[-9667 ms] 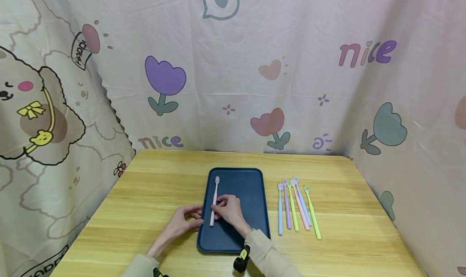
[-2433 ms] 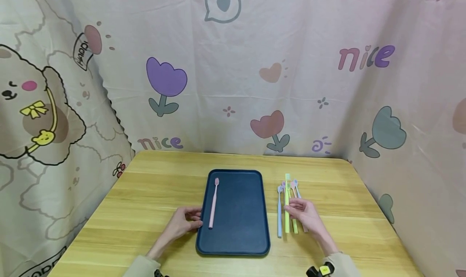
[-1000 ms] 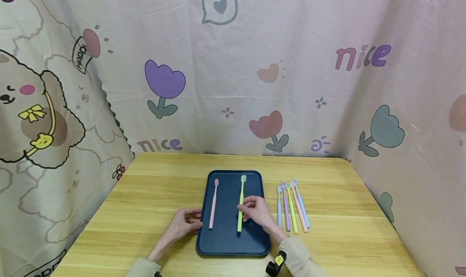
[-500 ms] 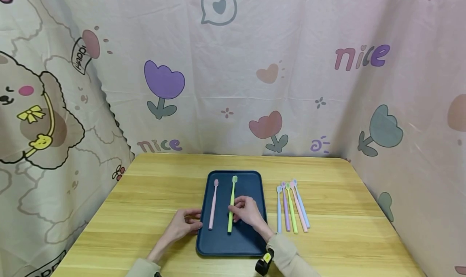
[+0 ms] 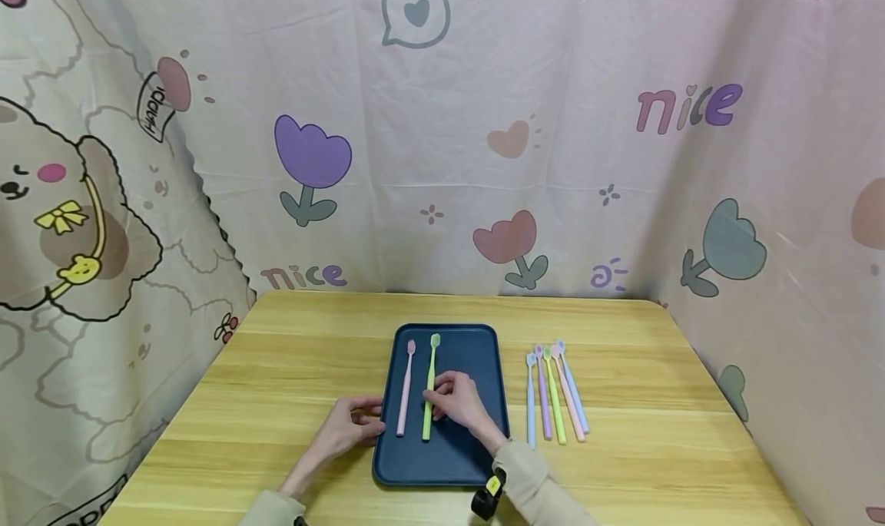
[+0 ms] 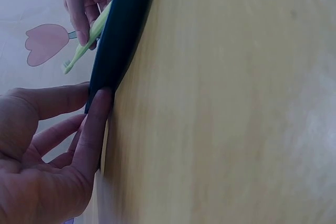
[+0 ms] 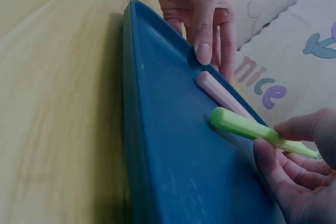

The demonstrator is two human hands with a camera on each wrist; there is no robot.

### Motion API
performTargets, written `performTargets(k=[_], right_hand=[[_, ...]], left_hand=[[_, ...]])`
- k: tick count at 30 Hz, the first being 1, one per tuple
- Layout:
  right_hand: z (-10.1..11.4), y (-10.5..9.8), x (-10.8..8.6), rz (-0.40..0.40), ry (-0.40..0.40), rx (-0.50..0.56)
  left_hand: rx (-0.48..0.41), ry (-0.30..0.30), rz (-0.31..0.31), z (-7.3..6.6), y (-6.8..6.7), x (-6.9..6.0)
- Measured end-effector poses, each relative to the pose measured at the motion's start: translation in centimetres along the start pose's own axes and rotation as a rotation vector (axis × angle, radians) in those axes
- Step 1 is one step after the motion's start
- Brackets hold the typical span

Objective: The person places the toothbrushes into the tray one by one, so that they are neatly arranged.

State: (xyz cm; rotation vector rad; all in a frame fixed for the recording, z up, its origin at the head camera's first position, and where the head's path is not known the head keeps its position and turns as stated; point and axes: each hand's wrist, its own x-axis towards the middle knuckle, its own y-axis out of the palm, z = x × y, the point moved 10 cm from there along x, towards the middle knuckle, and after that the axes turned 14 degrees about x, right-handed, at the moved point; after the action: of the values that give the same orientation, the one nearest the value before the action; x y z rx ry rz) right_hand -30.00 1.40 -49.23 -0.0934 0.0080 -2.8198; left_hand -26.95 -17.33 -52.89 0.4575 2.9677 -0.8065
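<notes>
My right hand (image 5: 459,401) pinches a light green toothbrush (image 5: 430,372) by its handle, over the dark blue tray (image 5: 442,468). In the right wrist view, the green handle's end (image 7: 231,121) appears slightly above the tray, with a shadow beneath. Left of it, a pink toothbrush (image 5: 405,395) lies lengthwise on the tray, bristle end away from me. My left hand (image 5: 346,428) touches the tray's left rim with thumb and fingertips spread along it; the left wrist view shows the thumb (image 6: 97,124) against the outer side.
Right of the tray, several toothbrushes lie side by side on the wooden table (image 5: 290,357): blue ones (image 5: 531,403), a purple one (image 5: 543,395), a green one (image 5: 555,403) and a pink one (image 5: 568,395). A printed curtain (image 5: 415,127) hangs behind the table.
Earlier the right hand released the pink toothbrush on the tray, then picked the green one from the group at right. It has carried it left, close beside the pink one. The left hand stays put.
</notes>
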Motion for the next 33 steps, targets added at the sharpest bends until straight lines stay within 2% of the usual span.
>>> performTargets(k=[4, 14, 21, 33], right_hand=[[0.8, 0.5, -0.3, -0.001, 0.001, 0.004], [-3.0, 0.3, 1.5, -0.017, 0.023, 0.019], [-3.4, 0.6, 1.7, -0.009, 0.040, -0.012], [-4.0, 0.6, 1.9, -0.046, 0.074, -0.050]], left_hand=[[0.002, -0.004, 0.000, 0.0, 0.0, 0.0], [-0.007, -0.009, -0.002, 0.0, 0.0, -0.1], [-0.006, -0.007, -0.002, -0.1, 0.0, -0.1], [0.006, -0.015, -0.005, 0.1, 0.0, 0.0]])
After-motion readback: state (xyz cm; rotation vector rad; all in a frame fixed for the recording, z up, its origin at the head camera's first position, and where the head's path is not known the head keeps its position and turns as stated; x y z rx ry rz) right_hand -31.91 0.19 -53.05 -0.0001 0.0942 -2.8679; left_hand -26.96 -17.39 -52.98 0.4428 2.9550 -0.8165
